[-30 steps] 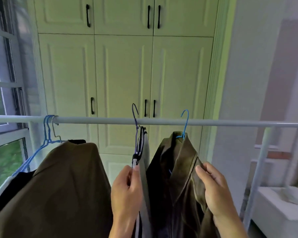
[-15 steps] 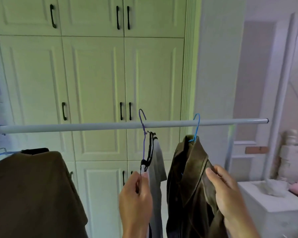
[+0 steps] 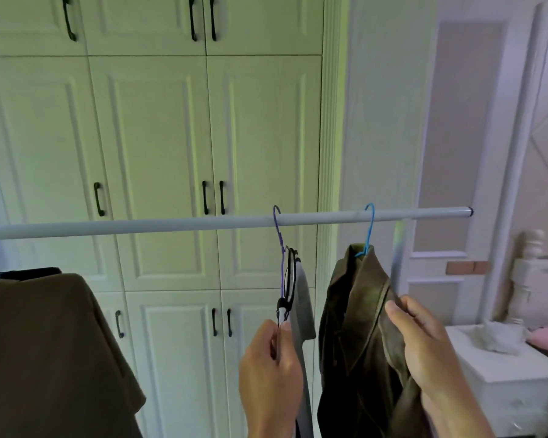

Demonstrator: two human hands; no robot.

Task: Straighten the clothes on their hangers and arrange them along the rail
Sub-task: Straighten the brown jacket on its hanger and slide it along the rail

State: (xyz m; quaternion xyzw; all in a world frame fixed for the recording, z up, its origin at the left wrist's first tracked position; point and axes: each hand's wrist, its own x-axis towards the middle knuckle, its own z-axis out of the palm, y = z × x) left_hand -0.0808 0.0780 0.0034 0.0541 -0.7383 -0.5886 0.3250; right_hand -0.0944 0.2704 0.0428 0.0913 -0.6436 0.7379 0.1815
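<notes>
A white rail (image 3: 171,225) runs across the view at chest height. A purple hanger (image 3: 278,235) hooks over it and carries a grey top with black trim (image 3: 301,298). My left hand (image 3: 271,368) pinches that hanger's lower edge between thumb and fingers. To the right, a blue hanger (image 3: 370,229) holds a dark olive jacket (image 3: 355,327). My right hand (image 3: 424,343) grips the jacket's right front edge. A brown garment (image 3: 45,358) hangs at the lower left, its hanger out of view.
White wardrobe doors (image 3: 159,153) with black handles stand close behind the rail. The rail's right end (image 3: 469,211) meets a white upright post (image 3: 399,248). A white bedside cabinet (image 3: 503,368) sits at the lower right.
The view has swung right, so the brown garment and its blue hangers slid toward the left edge. Both hands keep their holds; the grey top and olive jacket shifted rightward along the rail.
</notes>
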